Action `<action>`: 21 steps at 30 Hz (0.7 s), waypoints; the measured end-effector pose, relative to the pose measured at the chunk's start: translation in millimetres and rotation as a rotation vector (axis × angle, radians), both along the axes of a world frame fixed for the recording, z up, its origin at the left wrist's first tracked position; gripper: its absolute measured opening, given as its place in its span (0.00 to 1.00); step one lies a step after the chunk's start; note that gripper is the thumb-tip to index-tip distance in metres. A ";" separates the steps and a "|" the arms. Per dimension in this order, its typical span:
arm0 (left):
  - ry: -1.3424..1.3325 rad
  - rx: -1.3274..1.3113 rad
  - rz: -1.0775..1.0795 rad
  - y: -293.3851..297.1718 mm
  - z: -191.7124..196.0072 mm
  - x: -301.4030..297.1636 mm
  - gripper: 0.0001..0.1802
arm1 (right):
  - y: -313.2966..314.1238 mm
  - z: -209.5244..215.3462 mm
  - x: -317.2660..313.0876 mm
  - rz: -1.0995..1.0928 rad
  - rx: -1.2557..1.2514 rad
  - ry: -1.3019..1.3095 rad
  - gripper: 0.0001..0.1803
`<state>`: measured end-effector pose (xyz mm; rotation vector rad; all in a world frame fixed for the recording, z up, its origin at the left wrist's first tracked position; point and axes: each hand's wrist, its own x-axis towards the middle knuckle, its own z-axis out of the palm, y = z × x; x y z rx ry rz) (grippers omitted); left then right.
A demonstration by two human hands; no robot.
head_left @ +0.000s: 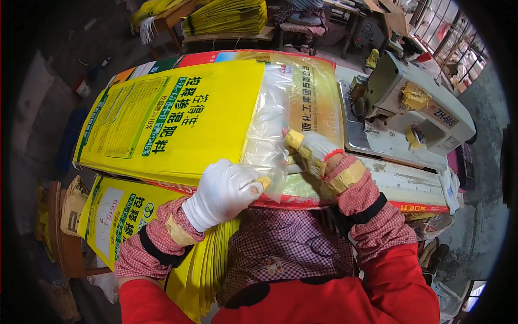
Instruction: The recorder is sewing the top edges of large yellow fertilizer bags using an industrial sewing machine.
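Head view: one clear plastic liner, which lay along the yellow sacks' right edge. Your left hand seemed closed on its near end; your right hand, half-curled, grip unclear. Step, seemingly: straightening film; next move likely called for even tension.

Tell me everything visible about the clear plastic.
The clear plastic is a thin-looking, glossy, wrinkled, see-through film. It shows as a long strip along the right edge of the yellow top sack. The left grip seems to pinch its near end; the right grip is at its right side, contact unclear.
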<state>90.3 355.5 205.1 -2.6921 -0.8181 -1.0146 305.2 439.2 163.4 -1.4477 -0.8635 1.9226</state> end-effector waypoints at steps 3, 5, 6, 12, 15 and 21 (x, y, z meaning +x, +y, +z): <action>0.273 -0.173 -0.139 -6.2 -2.3 -1.5 0.05 | 4.2 -9.1 -8.6 0.015 0.163 0.007 0.16; 0.378 -0.288 -0.184 -8.7 -4.3 -4.9 0.04 | 4.5 -8.1 -18.7 0.026 0.180 0.138 0.18; 0.464 -0.359 -0.198 -8.7 -6.8 -6.4 0.04 | 3.5 -5.7 -25.8 0.049 0.231 0.063 0.18; -0.752 -0.988 0.339 18.5 -28.5 -3.1 0.13 | -14.8 18.7 -75.9 0.156 0.549 -0.030 0.19; -0.842 -1.124 0.409 26.2 -11.3 -18.3 0.12 | -17.8 25.0 -69.8 0.260 0.452 -0.394 0.27; -0.941 -0.549 0.341 10.2 67.9 -81.1 0.07 | -12.2 38.7 -31.7 0.794 0.848 -1.413 0.10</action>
